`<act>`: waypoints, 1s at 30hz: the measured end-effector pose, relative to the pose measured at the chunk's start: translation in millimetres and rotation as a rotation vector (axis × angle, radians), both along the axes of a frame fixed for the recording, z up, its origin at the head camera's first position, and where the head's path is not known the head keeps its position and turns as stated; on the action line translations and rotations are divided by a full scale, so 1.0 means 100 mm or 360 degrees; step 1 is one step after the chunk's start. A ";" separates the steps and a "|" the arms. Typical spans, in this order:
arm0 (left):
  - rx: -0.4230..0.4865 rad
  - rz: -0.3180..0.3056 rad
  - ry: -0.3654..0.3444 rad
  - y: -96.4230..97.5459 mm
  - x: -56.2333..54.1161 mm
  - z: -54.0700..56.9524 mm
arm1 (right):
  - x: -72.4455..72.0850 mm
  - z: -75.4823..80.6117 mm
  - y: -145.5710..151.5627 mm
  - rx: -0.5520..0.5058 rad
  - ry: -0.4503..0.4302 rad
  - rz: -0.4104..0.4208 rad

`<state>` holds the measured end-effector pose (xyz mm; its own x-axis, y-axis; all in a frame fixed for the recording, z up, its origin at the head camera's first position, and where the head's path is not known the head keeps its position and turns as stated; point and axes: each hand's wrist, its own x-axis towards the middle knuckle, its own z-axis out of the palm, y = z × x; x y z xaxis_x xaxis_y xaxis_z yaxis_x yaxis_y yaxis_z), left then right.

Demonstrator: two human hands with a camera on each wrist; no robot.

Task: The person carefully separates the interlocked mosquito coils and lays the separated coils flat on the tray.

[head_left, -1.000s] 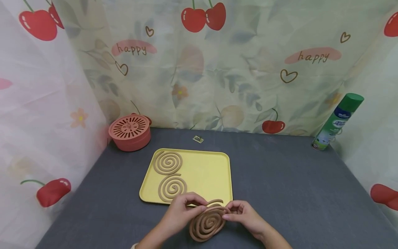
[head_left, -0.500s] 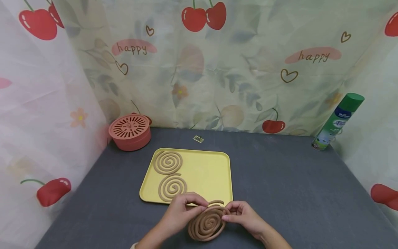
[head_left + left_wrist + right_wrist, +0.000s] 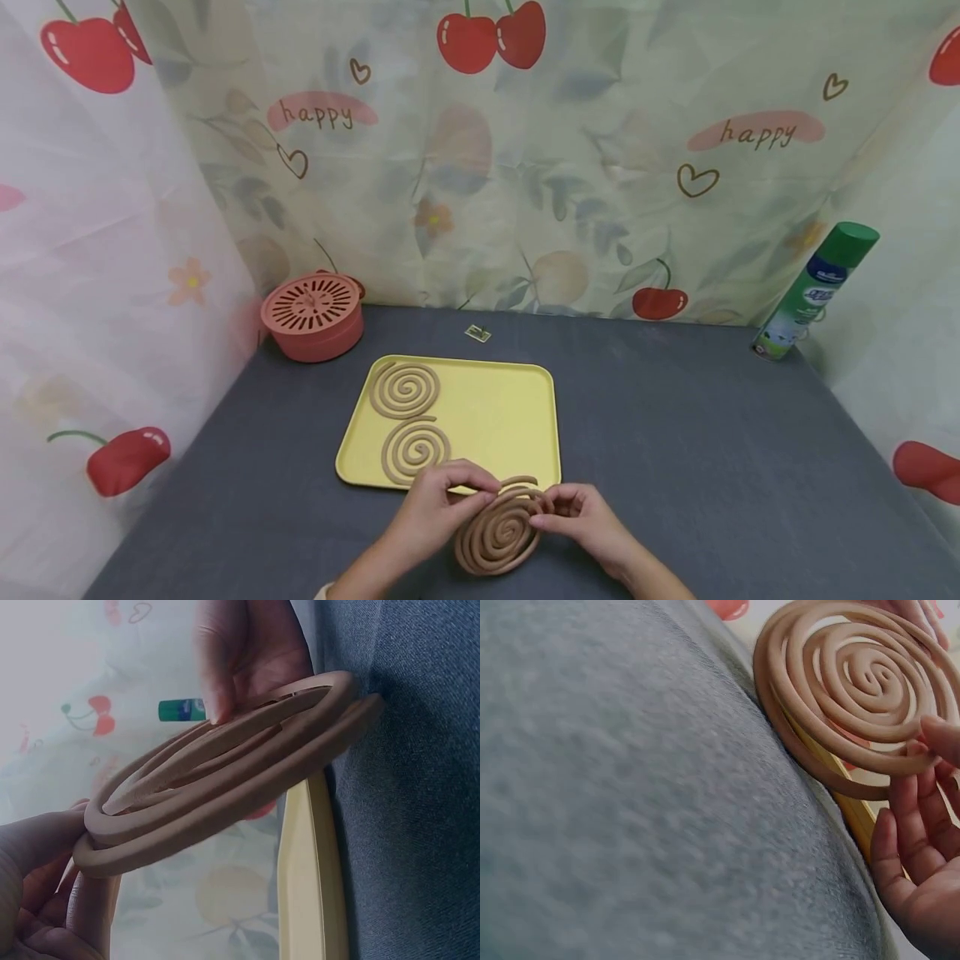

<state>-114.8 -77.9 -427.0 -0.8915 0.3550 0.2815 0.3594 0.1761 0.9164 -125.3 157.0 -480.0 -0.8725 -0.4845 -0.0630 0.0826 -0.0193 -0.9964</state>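
Observation:
Both hands hold a nested pair of brown mosquito coils (image 3: 495, 537) just in front of the yellow tray (image 3: 502, 417). My left hand (image 3: 442, 507) pinches their upper left rim between thumb and fingers. At the upper right edge, my right hand (image 3: 588, 527) pinches the strands with thumb and fingertips. The left wrist view gives a side look at the tilted coils (image 3: 217, 814), their layers slightly spread. Two interlocked spirals (image 3: 877, 686) show in the right wrist view. On the tray's left side lie two single coils, a far one (image 3: 405, 390) and a near one (image 3: 420, 451).
At the back left stands a round pink holder (image 3: 315, 321) with a slotted lid. A small metal stand (image 3: 477, 333) lies behind the tray. The green spray can (image 3: 815, 292) is at the back right of the dark tabletop (image 3: 675, 417). Printed curtains surround the table.
The held coils tilt and shift slightly, and the right fingertips move a little to the left along them. The left hand keeps its pinch. Both coils on the tray stay where they were.

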 end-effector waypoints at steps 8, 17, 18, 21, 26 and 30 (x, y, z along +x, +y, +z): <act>0.0003 0.0012 0.0007 0.01 0.00 0.02 | 0.04 0.01 -0.04 0.0089 0.0000 -0.0099; 0.0013 -0.0004 0.0001 0.02 0.01 0.00 | 0.07 -0.02 -0.03 0.0106 -0.0017 -0.0073; 0.0020 -0.0009 -0.0008 0.02 0.01 0.00 | 0.08 -0.02 -0.03 0.0096 -0.0020 -0.0059; 0.0039 -0.0034 -0.0045 0.02 0.01 0.00 | 0.08 -0.03 -0.03 0.0069 -0.0005 -0.0026; 0.0037 -0.0083 -0.0112 0.02 0.01 0.01 | 0.09 -0.02 -0.03 0.0053 0.0011 -0.0013; 0.0011 -0.0084 -0.0128 0.02 0.01 0.02 | 0.09 -0.01 -0.03 0.0056 -0.0009 0.0010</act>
